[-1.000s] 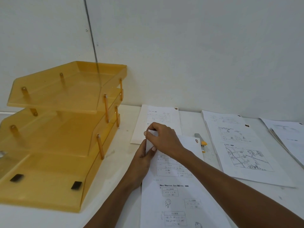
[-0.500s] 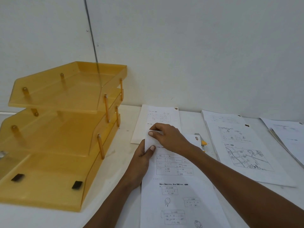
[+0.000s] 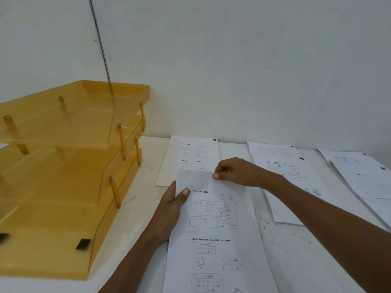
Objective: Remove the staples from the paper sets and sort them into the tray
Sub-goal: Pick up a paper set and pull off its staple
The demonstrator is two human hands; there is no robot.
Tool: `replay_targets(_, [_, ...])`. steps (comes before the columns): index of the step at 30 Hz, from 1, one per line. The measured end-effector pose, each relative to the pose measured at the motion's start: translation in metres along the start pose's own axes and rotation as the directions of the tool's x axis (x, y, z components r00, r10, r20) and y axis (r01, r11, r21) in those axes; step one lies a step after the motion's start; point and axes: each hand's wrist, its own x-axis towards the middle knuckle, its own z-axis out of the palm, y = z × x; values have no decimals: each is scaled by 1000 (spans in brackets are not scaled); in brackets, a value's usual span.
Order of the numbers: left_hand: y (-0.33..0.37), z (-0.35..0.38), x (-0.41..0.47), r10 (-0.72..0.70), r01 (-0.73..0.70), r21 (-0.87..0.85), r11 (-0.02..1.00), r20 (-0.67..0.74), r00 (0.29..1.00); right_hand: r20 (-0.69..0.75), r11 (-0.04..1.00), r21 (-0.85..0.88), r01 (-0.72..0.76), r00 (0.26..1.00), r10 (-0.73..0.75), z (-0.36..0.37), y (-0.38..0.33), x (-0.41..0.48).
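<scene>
A printed paper set [image 3: 213, 225] lies lengthwise in front of me on the white table. My left hand [image 3: 171, 210] grips its left edge, thumb on top of the sheet. My right hand [image 3: 234, 172] pinches the top edge of the front sheet between thumb and fingers. The amber three-tier plastic tray [image 3: 69, 178] stands to the left, its tiers showing no paper. Another paper set [image 3: 194, 153] lies just beyond my hands. The staple remover seen earlier is hidden now.
Two more paper sets lie to the right: one [image 3: 283, 166] beside my right forearm, another [image 3: 364, 174] at the table's right edge. A white wall rises directly behind the table. A clear panel edge [image 3: 101, 51] stands behind the tray.
My right hand has slid right along the paper's top edge and now pinches it. The sheet's top has risen slightly. The yellow-handled staple remover is no longer visible.
</scene>
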Motion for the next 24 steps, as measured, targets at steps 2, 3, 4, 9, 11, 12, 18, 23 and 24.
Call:
replay_targets(2, [1, 1, -1, 6, -6, 15, 1000, 17, 1000, -16, 997, 55, 62, 998, -61, 9, -12, 2])
replay_targets(3, [1, 1, -2, 10, -10, 17, 1000, 24, 1000, -36, 992, 84, 91, 995, -88, 14, -20, 4])
replay_targets(4, [1, 1, -2, 12, -13, 18, 1000, 30, 999, -56, 987, 111, 117, 992, -111, 20, -28, 6])
replay_targets(9, [2, 1, -4, -4, 5, -11, 1000, 39, 999, -102, 942, 253, 219, 975, -199, 36, -55, 22])
replay_targets(11, [4, 1, -4, -23, 24, -34, 999, 27, 999, -109, 943, 246, 225, 973, -204, 37, -57, 26])
replay_targets(12, [4, 0, -4, -38, 39, -37, 999, 18, 999, -115, 946, 237, 222, 973, -200, 38, -57, 28])
replay_targets(18, [2, -4, -4, -104, 106, -26, 994, 63, 993, -143, 950, 259, 174, 980, -141, 36, -45, 32])
replay_targets(23, [-1, -2, -2, -101, 101, 9, 995, 49, 994, -103, 941, 303, 151, 987, -125, 38, -46, 31])
replay_targets(24, [-1, -2, -3, -101, 100, 16, 995, 50, 994, -88, 941, 308, 142, 989, -121, 38, -47, 30])
